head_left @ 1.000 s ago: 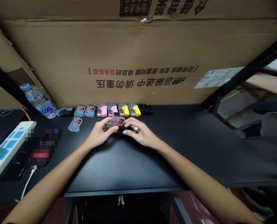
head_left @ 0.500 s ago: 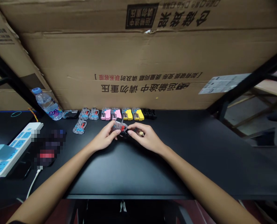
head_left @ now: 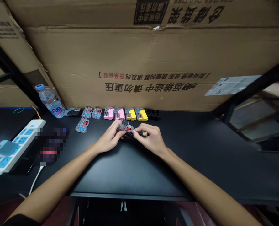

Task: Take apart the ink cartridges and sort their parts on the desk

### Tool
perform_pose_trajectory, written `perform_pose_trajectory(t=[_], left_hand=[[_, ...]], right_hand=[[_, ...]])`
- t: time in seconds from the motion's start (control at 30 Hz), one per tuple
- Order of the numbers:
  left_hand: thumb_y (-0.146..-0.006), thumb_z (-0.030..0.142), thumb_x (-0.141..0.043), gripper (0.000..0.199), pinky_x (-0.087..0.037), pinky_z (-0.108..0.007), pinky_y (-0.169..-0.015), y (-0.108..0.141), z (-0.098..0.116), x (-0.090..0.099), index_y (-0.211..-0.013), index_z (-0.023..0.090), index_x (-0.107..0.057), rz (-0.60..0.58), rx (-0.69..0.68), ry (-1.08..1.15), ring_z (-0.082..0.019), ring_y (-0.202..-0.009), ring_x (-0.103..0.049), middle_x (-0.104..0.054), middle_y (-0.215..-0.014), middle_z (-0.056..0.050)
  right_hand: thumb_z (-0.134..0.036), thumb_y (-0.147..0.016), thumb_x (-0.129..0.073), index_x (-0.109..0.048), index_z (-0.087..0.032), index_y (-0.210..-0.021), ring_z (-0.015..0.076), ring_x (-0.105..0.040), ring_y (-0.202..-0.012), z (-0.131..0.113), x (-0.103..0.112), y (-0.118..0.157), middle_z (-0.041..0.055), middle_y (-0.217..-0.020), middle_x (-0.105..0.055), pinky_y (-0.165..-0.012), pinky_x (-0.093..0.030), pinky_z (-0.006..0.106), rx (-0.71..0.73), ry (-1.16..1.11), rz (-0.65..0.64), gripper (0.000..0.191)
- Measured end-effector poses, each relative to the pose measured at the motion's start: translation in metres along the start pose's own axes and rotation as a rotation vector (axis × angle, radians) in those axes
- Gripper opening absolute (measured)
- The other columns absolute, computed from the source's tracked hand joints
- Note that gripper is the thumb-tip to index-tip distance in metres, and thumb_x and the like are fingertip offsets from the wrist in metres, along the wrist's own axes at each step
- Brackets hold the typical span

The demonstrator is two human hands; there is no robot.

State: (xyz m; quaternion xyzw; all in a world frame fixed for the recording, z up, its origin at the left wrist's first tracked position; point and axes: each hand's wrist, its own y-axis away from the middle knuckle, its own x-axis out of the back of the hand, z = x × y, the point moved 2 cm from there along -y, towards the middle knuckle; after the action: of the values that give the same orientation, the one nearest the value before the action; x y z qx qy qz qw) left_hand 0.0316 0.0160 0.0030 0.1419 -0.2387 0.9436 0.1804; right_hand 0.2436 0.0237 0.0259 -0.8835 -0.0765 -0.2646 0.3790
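Over the middle of the black table, my left hand grips a small clear device with a dark square and a red part. My right hand pinches at the device's right end, and a dark tool with a round brass-coloured end shows in its palm. Behind my hands a row holds two pink devices, two yellow devices and black parts. Further left lie clear devices with red and blue insides, one of them in front of the others.
A water bottle leans at the back left beside a dark device. Along the left are a white power strip, a blurred-out item and a white cable. Cardboard stands behind the table.
The view has shifted slightly. Both hands stay together at the clear device, which is turned a little, showing more of its red part.
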Motion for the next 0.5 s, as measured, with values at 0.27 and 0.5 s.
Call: perform_pose_trajectory(t=[0.27, 0.5], left_hand=[[-0.110, 0.033, -0.049, 0.018, -0.059, -0.032, -0.083, 0.000, 0.005, 0.001, -0.120, 0.021, -0.058, 0.025, -0.060, -0.106, -0.020, -0.094, -0.060, -0.058, -0.109, -0.008], [-0.109, 0.026, -0.050, 0.017, -0.054, -0.036, -0.098, 0.000, 0.013, 0.004, -0.124, 0.021, -0.056, 0.040, -0.134, -0.177, -0.022, -0.108, -0.061, -0.062, -0.117, -0.010]], right_hand=[[-0.027, -0.098, -0.069, -0.072, -0.021, -0.079, 0.0150, -0.057, -0.057, 0.001, -0.001, 0.000, 0.0015, -0.070, -0.069, -0.059, -0.046, 0.031, 0.013, 0.005, 0.009, 0.020], [-0.024, -0.098, -0.068, -0.070, -0.021, -0.078, 0.0143, -0.057, -0.057, -0.003, -0.001, -0.001, 0.0015, -0.069, -0.068, -0.057, -0.045, 0.029, 0.047, 0.011, 0.016, 0.020]])
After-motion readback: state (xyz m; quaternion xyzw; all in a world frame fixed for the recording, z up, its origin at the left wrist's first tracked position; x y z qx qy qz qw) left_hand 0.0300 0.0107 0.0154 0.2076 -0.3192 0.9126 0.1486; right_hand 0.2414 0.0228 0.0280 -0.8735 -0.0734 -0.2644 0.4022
